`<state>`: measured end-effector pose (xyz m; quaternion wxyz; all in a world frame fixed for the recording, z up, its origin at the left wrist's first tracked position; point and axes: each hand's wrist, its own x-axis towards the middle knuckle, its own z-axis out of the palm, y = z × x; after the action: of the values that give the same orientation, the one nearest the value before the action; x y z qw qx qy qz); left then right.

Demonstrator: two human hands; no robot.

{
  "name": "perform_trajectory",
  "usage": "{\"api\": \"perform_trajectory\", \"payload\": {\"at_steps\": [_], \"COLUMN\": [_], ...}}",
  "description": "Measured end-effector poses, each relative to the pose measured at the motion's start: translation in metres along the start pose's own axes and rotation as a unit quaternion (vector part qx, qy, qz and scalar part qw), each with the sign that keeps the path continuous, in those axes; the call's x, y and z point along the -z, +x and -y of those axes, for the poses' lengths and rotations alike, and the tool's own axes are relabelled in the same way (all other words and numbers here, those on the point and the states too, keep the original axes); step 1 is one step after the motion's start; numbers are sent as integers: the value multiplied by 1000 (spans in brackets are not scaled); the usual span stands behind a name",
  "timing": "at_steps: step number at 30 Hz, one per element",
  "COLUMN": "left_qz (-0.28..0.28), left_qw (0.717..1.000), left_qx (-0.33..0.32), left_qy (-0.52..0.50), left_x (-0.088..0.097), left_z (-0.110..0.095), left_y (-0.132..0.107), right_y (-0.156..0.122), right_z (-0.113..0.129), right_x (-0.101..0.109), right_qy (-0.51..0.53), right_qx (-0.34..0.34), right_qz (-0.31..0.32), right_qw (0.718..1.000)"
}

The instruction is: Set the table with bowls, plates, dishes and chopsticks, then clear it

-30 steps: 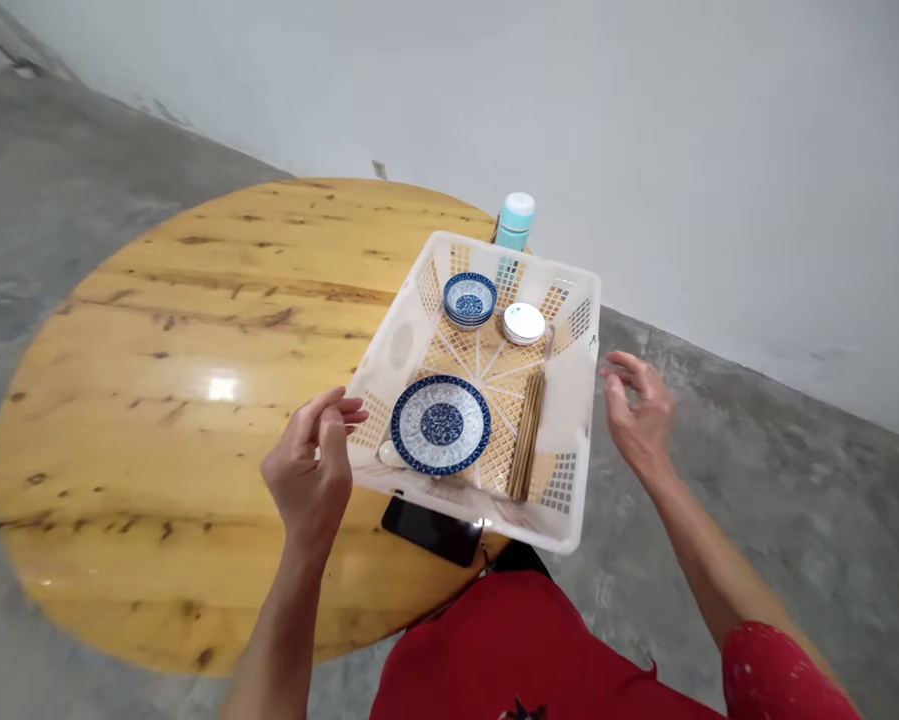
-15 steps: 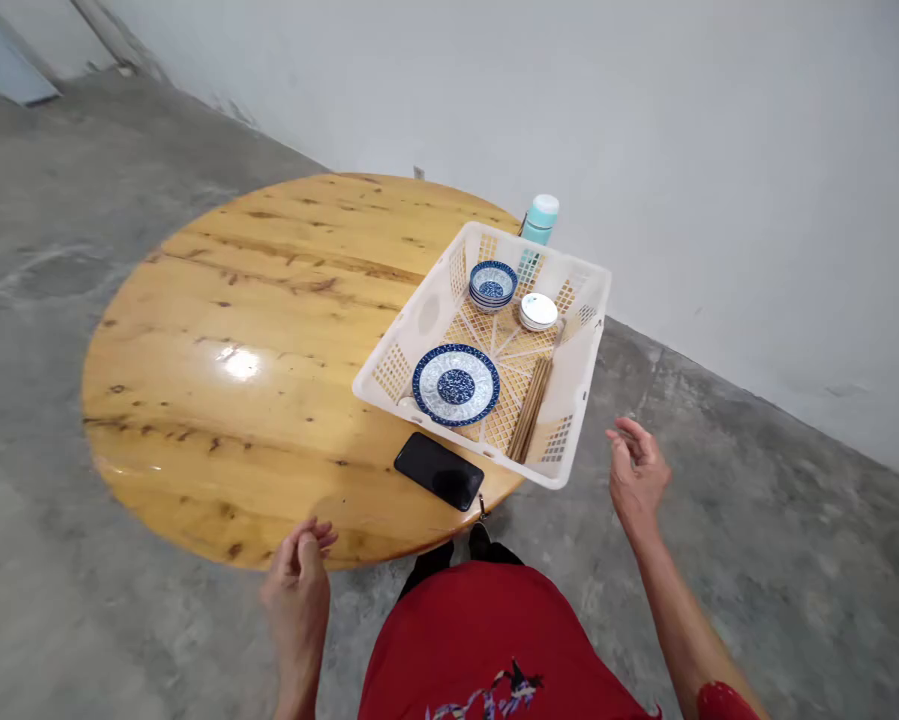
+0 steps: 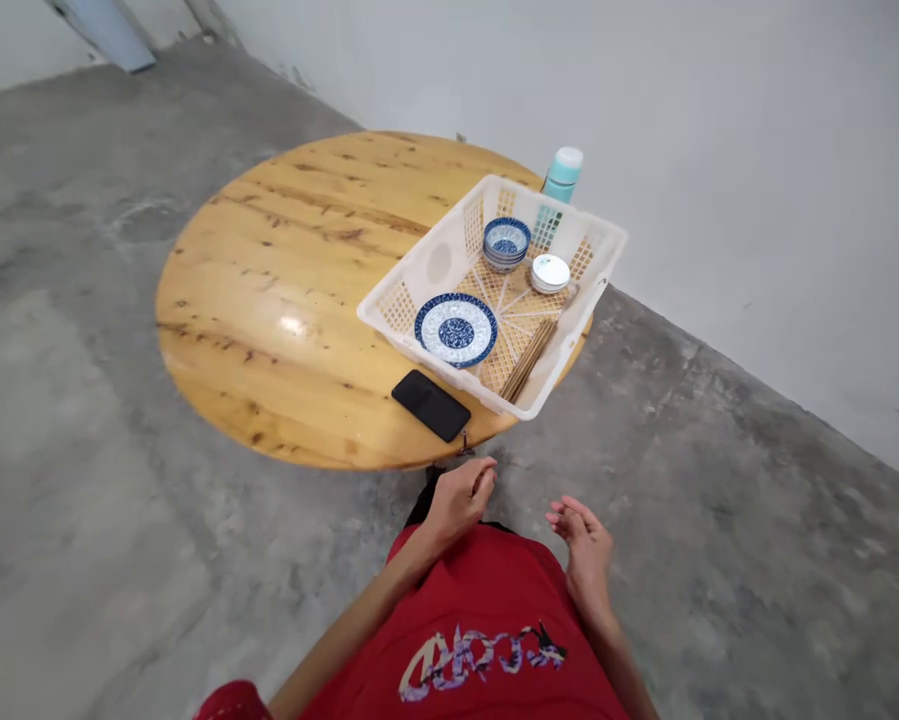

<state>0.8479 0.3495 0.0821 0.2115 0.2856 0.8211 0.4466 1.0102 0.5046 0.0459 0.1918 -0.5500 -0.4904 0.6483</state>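
My left hand is in front of my body, just below the table edge, with its fingers curled closed and nothing visible in them. My right hand is apart from it, to the right, fingers loosely bent and empty. Closest to the left hand lies a black phone, flat near the table edge. Beyond it a white plastic basket overhangs the table's right edge. Inside are a blue-and-white plate, stacked patterned bowls, a small stack of white dishes and a bundle of wooden chopsticks.
The round wooden table stands on a grey concrete floor. A turquoise bottle with a white lid is behind the basket. A white wall rises at the back and right.
Both hands have moved inward, the left to the right and the right to the left, so they are now close in front of my body. The table appears higher in view; its contents are unmoved.
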Motion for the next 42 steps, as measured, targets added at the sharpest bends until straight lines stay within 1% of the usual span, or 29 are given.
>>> {"api": "perform_trajectory", "payload": {"at_steps": [2,5,8,11,14,17,19,21,24,27,30,34,36,38,40,42], "left_qz": [16,14,-15,-47,-59,-61,-64,-71,-90,-112,-134,-162,-169,-171,-162,-144], "left_qw": [999,998,997,995,994,994,993,992,989,985,981,974,971,968,967,969], "left_qx": [-6,22,50,54,43,33,29,32,52,84,122,155,166,174,180,182], "left_qy": [31,61,65,71,79,84,92,101,107,102,67,-3,-34,-60,-76,-86], "left_x": [-7,-7,-2,6,14,27,41,60,95,130,163,201,216,226,232,234], "left_z": [2,7,10,10,13,20,27,37,55,76,99,126,138,150,160,168], "left_y": [-12,-28,-36,-37,-37,-44,-52,-64,-88,-115,-139,-167,-179,-189,-196,-198], "right_y": [-3,7,20,26,21,10,0,-13,-41,-77,-114,-154,-170,-182,-192,-199], "right_z": [-7,-5,6,18,23,19,12,3,-10,-23,-40,-66,-78,-88,-95,-100], "right_x": [-2,-7,-13,-20,-30,-44,-58,-77,-114,-154,-190,-226,-240,-250,-256,-258], "right_qy": [-16,-44,-54,-51,-59,-73,-84,-95,-111,-121,-146,-176,-182,-193,-210,-229], "right_qx": [-15,-6,15,28,33,26,18,14,11,14,26,32,34,46,67,89], "right_qz": [53,108,133,148,160,175,189,208,240,283,329,374,379,380,379,377], "right_qw": [998,993,990,987,985,981,978,973,964,951,933,910,907,904,899,893]}}
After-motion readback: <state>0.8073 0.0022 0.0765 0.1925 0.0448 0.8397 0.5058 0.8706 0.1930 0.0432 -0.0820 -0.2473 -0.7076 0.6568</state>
